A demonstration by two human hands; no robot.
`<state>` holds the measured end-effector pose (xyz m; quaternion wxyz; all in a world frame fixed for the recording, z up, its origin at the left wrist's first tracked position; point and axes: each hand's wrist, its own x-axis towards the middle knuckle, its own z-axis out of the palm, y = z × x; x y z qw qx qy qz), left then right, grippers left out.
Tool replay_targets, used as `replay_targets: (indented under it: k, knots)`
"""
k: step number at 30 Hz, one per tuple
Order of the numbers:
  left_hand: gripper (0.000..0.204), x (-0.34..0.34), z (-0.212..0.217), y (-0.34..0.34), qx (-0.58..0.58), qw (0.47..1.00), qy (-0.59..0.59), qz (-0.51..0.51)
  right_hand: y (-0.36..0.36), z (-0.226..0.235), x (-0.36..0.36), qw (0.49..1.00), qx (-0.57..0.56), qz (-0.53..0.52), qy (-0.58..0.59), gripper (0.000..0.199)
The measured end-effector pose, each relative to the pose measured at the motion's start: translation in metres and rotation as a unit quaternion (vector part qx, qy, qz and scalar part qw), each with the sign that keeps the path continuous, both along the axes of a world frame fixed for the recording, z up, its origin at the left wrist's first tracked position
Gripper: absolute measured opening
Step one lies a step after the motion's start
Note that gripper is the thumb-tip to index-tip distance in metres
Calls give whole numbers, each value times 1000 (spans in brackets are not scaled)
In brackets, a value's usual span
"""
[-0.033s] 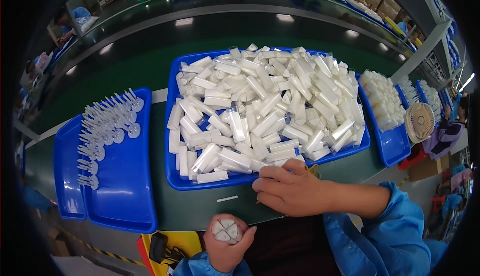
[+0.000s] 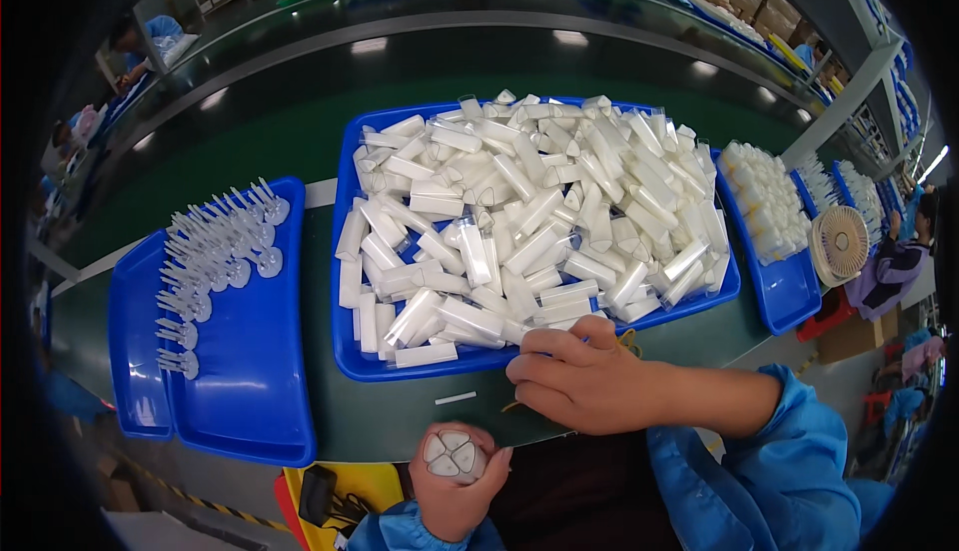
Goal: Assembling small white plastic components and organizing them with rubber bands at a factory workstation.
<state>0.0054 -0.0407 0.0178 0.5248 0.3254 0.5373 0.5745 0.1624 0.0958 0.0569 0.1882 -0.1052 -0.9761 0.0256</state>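
My left hand (image 2: 455, 486) is closed around a bundle of white clear-wrapped tubes (image 2: 453, 454), held end-on at the table's near edge. My right hand (image 2: 584, 381) rests on the green table in front of the big blue tray (image 2: 345, 336), fingers curled and pointing left near its front rim; whether it pinches anything I cannot tell. That tray is heaped with several white triangular tubes (image 2: 529, 216) in clear sleeves. One tube (image 2: 427, 355) lies on the tray's front rim, just left of my right fingertips.
Two blue trays (image 2: 245, 391) at the left carry rows of white long-stemmed plastic parts (image 2: 215, 256). Another blue tray (image 2: 789, 296) of white pieces stands at the right, with a small round fan (image 2: 837, 243) beside it. A dark conveyor (image 2: 400, 51) runs behind. Other workers sit at the edges.
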Motion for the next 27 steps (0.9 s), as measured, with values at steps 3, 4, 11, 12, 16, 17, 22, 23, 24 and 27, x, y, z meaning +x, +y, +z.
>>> replay_targets:
  k: [3, 4, 11, 12, 16, 17, 22, 23, 24, 27]
  knots:
    - [29, 8, 9, 16, 50, 995, -89, 7, -1, 15, 0, 999, -38, 2, 14, 14]
    - [28, 9, 14, 19, 52, 992, -111, -1, -3, 16, 1, 999, -45, 8, 22, 14]
    - [39, 3, 3, 18, 138, 987, 54, -65, -6, 19, 17, 987, -142, 31, 69, 17]
    - [39, 5, 5, 19, 152, 982, 92, -60, -9, 18, 19, 986, -145, 34, 78, 17]
    - [20, 3, 35, 21, -25, 915, -305, -262, -11, 17, 26, 987, -136, 7, 84, 13]
    - [18, -1, 30, 22, 81, 859, -342, -372, -11, 18, 29, 989, -128, -8, 77, 12]
    - [33, 5, 28, 25, 275, 771, -340, -462, -10, 14, 41, 648, -707, 128, 253, 21]
    - [45, 2, 33, 24, 256, 826, -276, -419, -11, 22, 42, 516, -779, 171, 312, 23]
    - [57, 3, 28, 20, 241, 877, -201, -364, -13, 30, 43, 371, -829, 210, 362, 26]
    - [108, 13, 25, 14, 199, 931, 258, -163, -8, 57, 44, 567, -786, 193, 155, 32]
